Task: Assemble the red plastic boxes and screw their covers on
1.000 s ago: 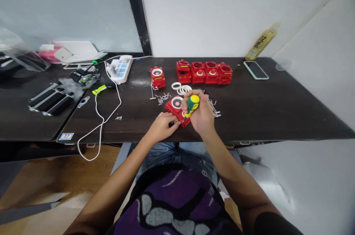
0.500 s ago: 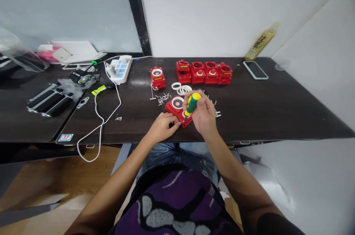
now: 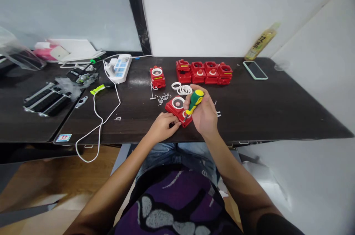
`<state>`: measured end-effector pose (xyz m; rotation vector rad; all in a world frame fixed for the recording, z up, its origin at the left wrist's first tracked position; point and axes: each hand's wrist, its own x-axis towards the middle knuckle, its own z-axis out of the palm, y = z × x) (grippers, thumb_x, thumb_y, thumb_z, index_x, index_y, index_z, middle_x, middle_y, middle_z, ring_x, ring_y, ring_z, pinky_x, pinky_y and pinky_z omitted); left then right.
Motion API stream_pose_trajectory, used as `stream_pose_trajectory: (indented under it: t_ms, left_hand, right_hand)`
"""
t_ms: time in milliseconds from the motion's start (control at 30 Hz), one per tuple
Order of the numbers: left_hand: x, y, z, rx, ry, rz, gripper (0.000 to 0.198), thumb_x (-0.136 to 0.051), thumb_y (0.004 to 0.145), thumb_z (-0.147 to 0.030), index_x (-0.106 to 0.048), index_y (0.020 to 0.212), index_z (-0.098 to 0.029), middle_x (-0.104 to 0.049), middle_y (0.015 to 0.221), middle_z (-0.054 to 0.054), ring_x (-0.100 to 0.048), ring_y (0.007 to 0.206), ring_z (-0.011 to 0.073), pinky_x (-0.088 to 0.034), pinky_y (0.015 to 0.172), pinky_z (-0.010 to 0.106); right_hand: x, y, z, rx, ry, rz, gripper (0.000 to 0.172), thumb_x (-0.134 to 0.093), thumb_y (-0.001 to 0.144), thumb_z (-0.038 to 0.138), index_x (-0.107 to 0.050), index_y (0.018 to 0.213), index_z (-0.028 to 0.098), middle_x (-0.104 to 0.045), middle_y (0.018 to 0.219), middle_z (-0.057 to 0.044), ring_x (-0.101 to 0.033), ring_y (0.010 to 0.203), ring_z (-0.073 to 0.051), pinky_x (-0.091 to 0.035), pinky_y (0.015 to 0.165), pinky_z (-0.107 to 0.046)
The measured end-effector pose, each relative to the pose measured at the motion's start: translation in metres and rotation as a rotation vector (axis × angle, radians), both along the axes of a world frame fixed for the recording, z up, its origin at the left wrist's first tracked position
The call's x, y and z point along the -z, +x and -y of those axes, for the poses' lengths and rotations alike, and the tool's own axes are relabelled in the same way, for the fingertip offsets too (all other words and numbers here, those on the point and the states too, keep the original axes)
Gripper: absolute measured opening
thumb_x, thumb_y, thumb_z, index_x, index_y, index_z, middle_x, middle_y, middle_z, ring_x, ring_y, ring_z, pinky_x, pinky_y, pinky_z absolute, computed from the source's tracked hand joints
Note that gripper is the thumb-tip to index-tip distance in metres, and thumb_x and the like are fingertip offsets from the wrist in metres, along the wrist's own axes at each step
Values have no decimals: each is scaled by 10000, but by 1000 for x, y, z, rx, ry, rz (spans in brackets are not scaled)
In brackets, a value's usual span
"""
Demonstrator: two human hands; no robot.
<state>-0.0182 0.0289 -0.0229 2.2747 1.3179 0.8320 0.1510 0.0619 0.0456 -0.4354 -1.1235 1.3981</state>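
Note:
In my right hand (image 3: 204, 113) is a screwdriver (image 3: 195, 100) with a green and yellow handle, its shaft slanting down to the near part of a red box (image 3: 175, 109). This box carries a white ring around a round dark window and a smaller white ring near the shaft. My left hand (image 3: 164, 127) grips the box at its near left edge, fingers curled against it. Whether the screwdriver's tip sits in a screw is too small to tell. Just beyond the box lie loose white rings (image 3: 184, 89) and a scatter of small screws (image 3: 163, 98).
Several red boxes (image 3: 204, 73) stand in a row at the back, with a single red box (image 3: 157, 77) to their left. A power strip (image 3: 121, 69), a white cable (image 3: 102, 120) and black parts (image 3: 48, 98) are on the left. A phone (image 3: 255, 70) and a bottle (image 3: 262, 42) are back right.
The screwdriver's handle has tipped slightly to the right, and the fingers of my right hand have shifted around it. My left hand and the box stay in place.

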Motion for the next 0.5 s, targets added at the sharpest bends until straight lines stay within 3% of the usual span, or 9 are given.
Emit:
stream_pose_trajectory:
  t_ms: [200,400,500]
  left_hand:
    - [0,0,0,0,-8,6,207,-601,1006,-267,-670,824,-196,-704,855,9,-638,841,174,-373,785,334]
    - [-2,0,1,-2,-5,-10,219,-594,1010,-272,-659,814,-198,-705,850,8,-637,846,177,-369,784,339]
    - [-2,0,1,-3,-5,-15,219,-589,1011,-276,-658,818,-200,-710,857,12,-639,852,182,-371,786,343]
  right_hand:
    - [6,1,-1,27,65,23,374,-818,864,485,-544,1053,313,-639,789,49,-637,711,-144,-526,634,-288]
    - [2,1,3,-2,37,87,356,-589,992,592,-659,1055,249,-647,860,-24,-655,770,-174,-539,621,-320]
    - [4,1,2,23,50,23,328,-705,933,561,-611,1120,308,-645,826,19,-637,712,-154,-528,619,-303]
